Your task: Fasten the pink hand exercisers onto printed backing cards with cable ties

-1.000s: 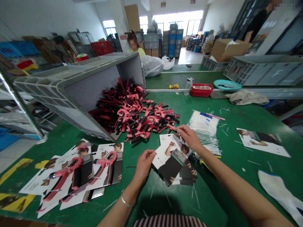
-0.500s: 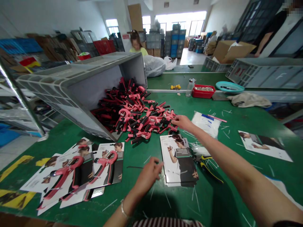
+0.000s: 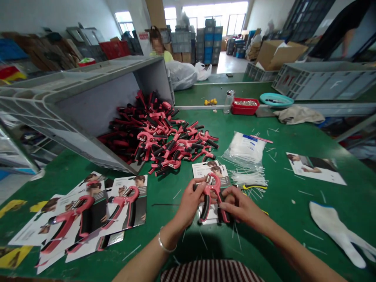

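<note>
Both hands hold one pink and black hand grip strengthener (image 3: 216,182) above a stack of printed cards (image 3: 197,169). Its coil spring points away from me and its two handles spread toward me. My left hand (image 3: 192,201) is closed round its left side. My right hand (image 3: 239,203) has its fingers closed on the right handle. Beyond the cards lies a heap of similar hand grips (image 3: 176,145), spilling from a tipped grey crate (image 3: 96,105). To the left, carded hand grips (image 3: 125,203) lie overlapping on the table.
White cable ties (image 3: 249,178) and their plastic bag (image 3: 246,149) lie right of the cards, beside yellow-handled pliers (image 3: 254,187) partly hidden. A white glove (image 3: 335,231) and a single card (image 3: 315,168) lie farther right. A red tray (image 3: 245,106) stands at the back. Two people are beyond the table.
My right hand has come back from the heap to the card stack with a hand grip. My left hand has moved up and taken hold of it too. The view has shifted slightly.
</note>
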The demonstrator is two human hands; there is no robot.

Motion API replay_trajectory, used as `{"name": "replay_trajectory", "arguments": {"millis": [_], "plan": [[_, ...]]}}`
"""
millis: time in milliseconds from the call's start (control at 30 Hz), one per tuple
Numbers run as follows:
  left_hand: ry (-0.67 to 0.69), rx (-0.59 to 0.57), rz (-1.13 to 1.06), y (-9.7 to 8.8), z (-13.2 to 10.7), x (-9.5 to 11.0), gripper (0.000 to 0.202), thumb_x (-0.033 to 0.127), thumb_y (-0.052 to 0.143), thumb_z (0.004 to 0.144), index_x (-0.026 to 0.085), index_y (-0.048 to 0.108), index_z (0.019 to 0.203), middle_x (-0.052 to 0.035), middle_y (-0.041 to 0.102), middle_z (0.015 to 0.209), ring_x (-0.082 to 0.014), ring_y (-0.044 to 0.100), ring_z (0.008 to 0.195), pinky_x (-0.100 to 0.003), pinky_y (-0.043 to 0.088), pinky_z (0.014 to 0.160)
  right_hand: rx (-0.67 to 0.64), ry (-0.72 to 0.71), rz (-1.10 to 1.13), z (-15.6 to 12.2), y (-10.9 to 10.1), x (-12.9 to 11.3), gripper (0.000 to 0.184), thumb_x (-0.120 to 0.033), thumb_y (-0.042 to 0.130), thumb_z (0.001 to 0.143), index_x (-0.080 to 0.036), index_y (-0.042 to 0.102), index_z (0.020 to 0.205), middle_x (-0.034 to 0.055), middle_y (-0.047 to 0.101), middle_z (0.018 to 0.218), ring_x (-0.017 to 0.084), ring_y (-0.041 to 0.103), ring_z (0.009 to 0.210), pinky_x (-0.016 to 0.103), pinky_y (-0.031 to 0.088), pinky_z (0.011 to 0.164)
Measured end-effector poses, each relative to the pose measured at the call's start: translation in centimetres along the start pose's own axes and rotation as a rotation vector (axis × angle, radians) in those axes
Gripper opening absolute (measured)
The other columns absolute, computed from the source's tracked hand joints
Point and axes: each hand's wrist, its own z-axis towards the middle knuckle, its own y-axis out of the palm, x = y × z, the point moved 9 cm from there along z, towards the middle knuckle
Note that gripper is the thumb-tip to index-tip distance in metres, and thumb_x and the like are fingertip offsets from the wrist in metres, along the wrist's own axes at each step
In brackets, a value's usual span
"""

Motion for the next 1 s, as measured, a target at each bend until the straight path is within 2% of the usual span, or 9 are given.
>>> {"name": "replay_trajectory", "arguments": {"millis": [133,267,433,533,600,700,767,867,1000], "plan": [[0.169,0.102,0.215,-1.3,2.9,1.1,0.038,0.050,0.063,0.082,0.017,0.059,0.101,-0.0002,0.064,0.074,-0.0126,0.061,0.058,-0.025,0.050,0.059,-0.102,0.094,0.127,2.5,-0.2,1.4,0.039,-0.055,0.060,0.085,-0.023,0.044,0.101,-0.0071,0.058,0.057,0.010,0.042,0.038,0.021,0.028,0.039],[0.226,0.037,0.529,-1.8,5.3,1.3,0.028,0.039,0.064,0.081,0.015,0.069,0.095,-0.0029,0.068,0.079,-0.0147,0.061,0.067,-0.025,0.048,0.063,-0.120,0.070,-0.084,4.8,-1.5,1.6,0.036,-0.053,0.062,0.083,-0.021,0.047,0.087,-0.0044,0.059,0.060,0.011,0.049,0.046,0.022,0.033,0.043],[0.366,0.000,0.829,-1.3,4.0,0.8,0.021,0.024,0.060,0.083,0.018,0.073,0.099,-0.0072,0.072,0.102,-0.0219,0.063,0.095,-0.033,0.046,0.088,-0.012,0.032,-0.382,3.7,-1.8,2.7,0.031,-0.049,0.061,0.085,-0.020,0.051,0.081,-0.0007,0.062,0.065,0.014,0.053,0.056,0.024,0.034,0.050],[0.418,0.000,1.027,-0.5,3.4,0.7,0.019,0.024,0.060,0.085,0.021,0.074,0.098,-0.0072,0.073,0.100,-0.0253,0.060,0.099,-0.038,0.042,0.092,0.054,0.006,-0.519,2.2,-1.6,2.7,0.024,-0.045,0.060,0.087,-0.022,0.054,0.086,0.0025,0.064,0.071,0.017,0.057,0.060,0.026,0.036,0.053],[0.447,0.003,1.145,-0.1,3.5,1.0,0.018,0.024,0.059,0.086,0.022,0.074,0.096,-0.0072,0.072,0.098,-0.0261,0.059,0.100,-0.040,0.040,0.094,0.151,-0.071,-0.643,1.3,-1.8,1.6,0.019,-0.040,0.063,0.086,-0.023,0.058,0.090,0.0064,0.066,0.082,0.022,0.060,0.073,0.029,0.041,0.061],[0.492,0.016,1.161,0.1,4.3,1.6,0.022,0.022,0.054,0.089,0.021,0.072,0.101,-0.0075,0.071,0.102,-0.0245,0.058,0.101,-0.040,0.039,0.094,0.205,-0.275,-0.711,0.6,-0.7,-0.4,0.017,-0.030,0.063,0.088,-0.024,0.061,0.104,0.0098,0.063,0.103,0.027,0.058,0.097,0.036,0.046,0.079],[0.492,0.014,1.092,0.2,5.0,1.6,0.021,0.020,0.056,0.088,0.021,0.072,0.102,-0.0065,0.070,0.101,-0.0227,0.059,0.100,-0.038,0.040,0.094,0.187,-0.376,-0.670,0.7,0.6,-0.9,0.016,-0.026,0.060,0.090,-0.024,0.063,0.106,0.0095,0.060,0.106,0.026,0.055,0.102,0.039,0.046,0.085],[0.495,0.003,1.010,0.5,5.2,1.4,0.013,0.020,0.064,0.083,0.021,0.073,0.091,-0.0047,0.069,0.097,-0.0214,0.059,0.099,-0.036,0.041,0.093,0.233,-0.392,-0.561,1.5,1.2,-0.3,0.011,-0.026,0.056,0.093,-0.023,0.066,0.093,0.0081,0.059,0.098,0.025,0.054,0.097,0.039,0.046,0.084],[0.544,-0.023,0.999,1.2,4.6,1.3,0.005,0.021,0.067,0.082,0.020,0.071,0.085,-0.0043,0.068,0.097,-0.0210,0.058,0.099,-0.036,0.039,0.095,0.338,-0.367,-0.403,2.5,0.6,0.8,0.012,-0.030,0.059,0.092,-0.023,0.067,0.087,0.0061,0.056,0.092,0.024,0.054,0.094,0.039,0.046,0.085]]}}
